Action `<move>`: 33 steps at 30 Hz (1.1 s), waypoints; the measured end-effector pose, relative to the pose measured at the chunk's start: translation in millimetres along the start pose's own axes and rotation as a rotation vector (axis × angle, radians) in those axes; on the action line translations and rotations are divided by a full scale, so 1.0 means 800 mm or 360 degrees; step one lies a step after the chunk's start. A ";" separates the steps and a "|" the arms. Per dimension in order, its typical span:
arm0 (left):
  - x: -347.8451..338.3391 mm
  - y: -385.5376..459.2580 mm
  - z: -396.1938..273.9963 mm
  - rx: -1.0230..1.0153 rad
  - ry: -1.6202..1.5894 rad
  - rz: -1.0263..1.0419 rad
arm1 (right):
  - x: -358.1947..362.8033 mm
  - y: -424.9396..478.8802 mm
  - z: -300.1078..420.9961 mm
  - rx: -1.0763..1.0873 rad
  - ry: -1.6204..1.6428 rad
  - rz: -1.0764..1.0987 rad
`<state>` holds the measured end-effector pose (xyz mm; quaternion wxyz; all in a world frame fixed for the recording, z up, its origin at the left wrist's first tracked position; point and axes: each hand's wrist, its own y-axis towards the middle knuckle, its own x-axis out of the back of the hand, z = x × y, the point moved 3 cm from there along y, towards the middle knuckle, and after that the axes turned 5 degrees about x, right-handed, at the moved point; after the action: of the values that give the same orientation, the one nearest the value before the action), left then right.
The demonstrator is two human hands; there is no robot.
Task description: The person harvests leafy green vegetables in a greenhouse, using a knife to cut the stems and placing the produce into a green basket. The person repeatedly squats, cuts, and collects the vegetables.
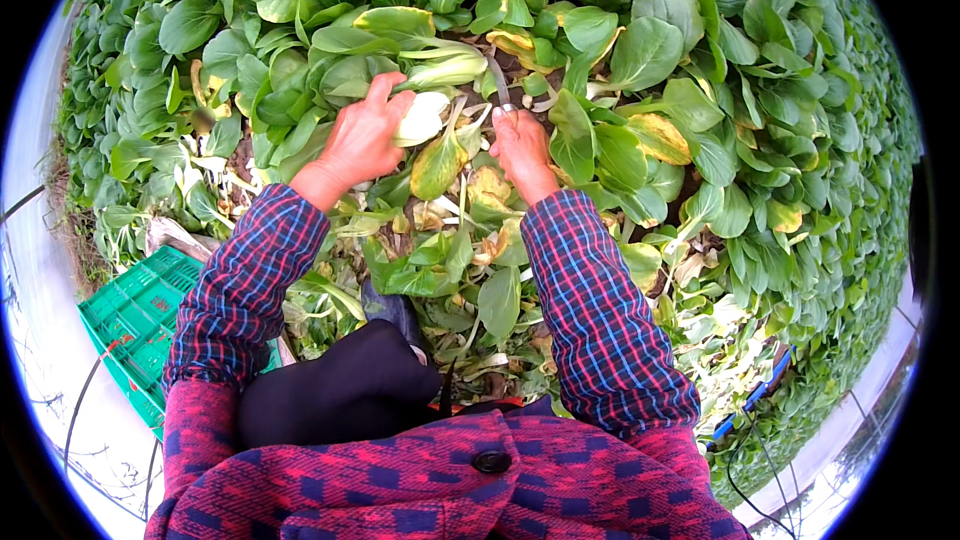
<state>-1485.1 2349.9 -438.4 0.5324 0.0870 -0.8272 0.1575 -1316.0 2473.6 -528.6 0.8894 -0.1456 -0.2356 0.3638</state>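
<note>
My left hand (367, 131) is closed around a head of bok choy (421, 120), its pale base pointing right and its green leaves lying to the left. A second bok choy head (450, 66) lies just above that hand, its white base also towards the right. In my right hand (519, 142) is the handle of a knife with a curved metal blade (498, 81), which points up and away from me, near the base of the second head. The handle is mostly hidden in my fingers. Yellowed leaves (439, 165) lie between my hands.
Dense bok choy plants (645, 52) grow ahead and on both sides. Cut and wilted leaves (499, 300) cover the ground before my dark boot (390, 311). A green plastic crate (135, 315) stands at the lower left. A blue-edged object (757, 394) lies at the lower right.
</note>
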 end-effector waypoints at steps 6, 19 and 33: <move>0.003 0.005 0.001 0.0076 -0.0019 0.0066 | -0.010 0.017 -0.011 -0.0031 -0.0065 0.0079; 0.037 -0.001 -0.023 0.0097 -0.0353 0.0021 | 0.017 -0.034 0.000 -0.0255 -0.0396 0.0429; 0.047 -0.099 -0.081 0.0931 -0.3257 0.0795 | 0.111 -0.182 0.090 0.0385 0.1030 -0.0020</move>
<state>-1421.0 2299.5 -366.2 -0.4954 0.1296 -0.8030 0.3048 -1213.8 2442.6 -377.4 0.9310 -0.1455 0.1026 0.3187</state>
